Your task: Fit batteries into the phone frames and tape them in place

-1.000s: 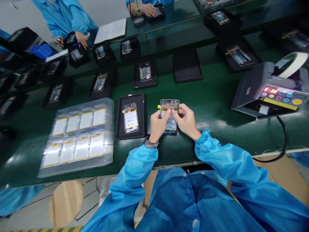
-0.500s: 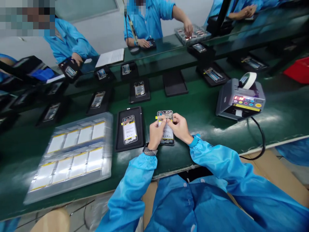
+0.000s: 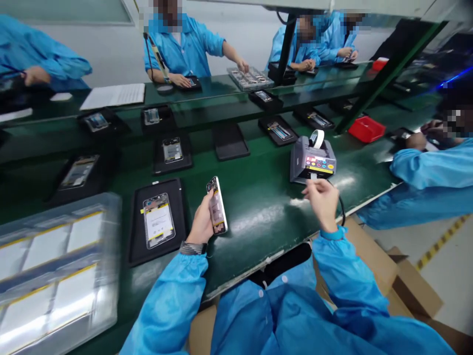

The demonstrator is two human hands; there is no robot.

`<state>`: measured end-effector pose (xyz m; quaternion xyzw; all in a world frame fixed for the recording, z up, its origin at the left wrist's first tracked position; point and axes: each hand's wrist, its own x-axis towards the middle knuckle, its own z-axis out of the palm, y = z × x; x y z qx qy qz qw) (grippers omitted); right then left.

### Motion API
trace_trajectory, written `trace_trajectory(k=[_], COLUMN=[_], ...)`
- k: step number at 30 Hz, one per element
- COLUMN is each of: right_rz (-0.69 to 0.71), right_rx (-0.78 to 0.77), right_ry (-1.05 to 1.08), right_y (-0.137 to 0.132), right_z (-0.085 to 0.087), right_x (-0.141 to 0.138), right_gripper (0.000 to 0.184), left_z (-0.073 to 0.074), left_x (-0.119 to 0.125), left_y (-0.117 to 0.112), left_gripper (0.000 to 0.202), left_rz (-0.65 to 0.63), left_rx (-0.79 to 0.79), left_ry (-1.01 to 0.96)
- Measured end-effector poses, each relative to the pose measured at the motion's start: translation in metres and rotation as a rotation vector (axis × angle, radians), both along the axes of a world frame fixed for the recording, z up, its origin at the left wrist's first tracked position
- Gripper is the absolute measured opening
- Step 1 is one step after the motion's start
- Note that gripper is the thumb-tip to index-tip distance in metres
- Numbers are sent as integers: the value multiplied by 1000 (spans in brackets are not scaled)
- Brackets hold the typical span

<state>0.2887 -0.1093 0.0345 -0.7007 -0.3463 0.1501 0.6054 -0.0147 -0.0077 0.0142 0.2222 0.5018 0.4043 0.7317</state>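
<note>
My left hand [image 3: 201,217] grips an opened phone [image 3: 217,207] by its side, tilted up off the table with its bare inside showing. My right hand [image 3: 322,199] is at the front of a grey tape dispenser [image 3: 314,158], fingers curled together. A short white strip of tape [image 3: 314,176] sticks out of its mouth right at my fingertips; whether they grip it is hidden. Left of my left hand, another opened phone [image 3: 158,220] with a white battery lies in a black tray [image 3: 136,241].
A clear plastic tray [image 3: 111,296] of white batteries is at the lower left. Several black trays with opened phones line the green table [image 3: 254,207]; one black tray [image 3: 231,141] holds nothing. A red bin [image 3: 366,129] and a slanted post [image 3: 391,74] stand right. Co-workers sit across and right.
My right hand has left the phone and moved right to the tape dispenser. The left hand has lifted and tilted the phone. The view has turned right.
</note>
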Motion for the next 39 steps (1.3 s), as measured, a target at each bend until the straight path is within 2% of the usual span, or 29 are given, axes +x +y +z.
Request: trace_trajectory(k=[2,3,5,10,14,17,19,22,24,26,30,32,35,39], right_rz=[-187,-225,-211,-166,-170,-173,-172,-162,-130,-25,362,492,563,564], right_rx=[-16,-31,-53,-56,-67,-89,-86,-68,-54,-67,-192,-231,-241,-249], right_ry=[-29,-26,6,61,128,166,161,139,130,135,212,249,281,265], right_y=[-10,-12,-10,3,8,9,9,7,4,0,-3,1,9,15], right_z=[-3,-5,-8,-6,0,4,6,9,9,6,-7,-14,-23,-33], right_x=[32,42,53,48,43,45,47,42,26,-1,-75,-107,-134,-143], right_gripper=[33,35,35,31,19,11,9,5,4,9,19,29,40,42], left_z=[-1,-1,-1,2,3,0,-2,-7,-10,-13,-20,-24,-26,-26], left_x=[0,0,0,1,2,2,2,2,2,4,8,9,10,11], left_y=[1,1,0,-1,-2,-1,-2,-3,-3,-4,-6,-6,-6,-6], left_gripper=[43,43,42,41,34,26,28,36,44,52,58,58,60,63], left_rz=[18,27,33,59,82,1,-74,-117,-134,-141,-89,-78,-73,-59], left_rx=[-2,-1,-1,-35,-42,37,96,166,203,255,338,347,363,367], left_ry=[-16,-17,-5,43,5,-107,-152,-178,-189,-194,-152,-119,-89,-73])
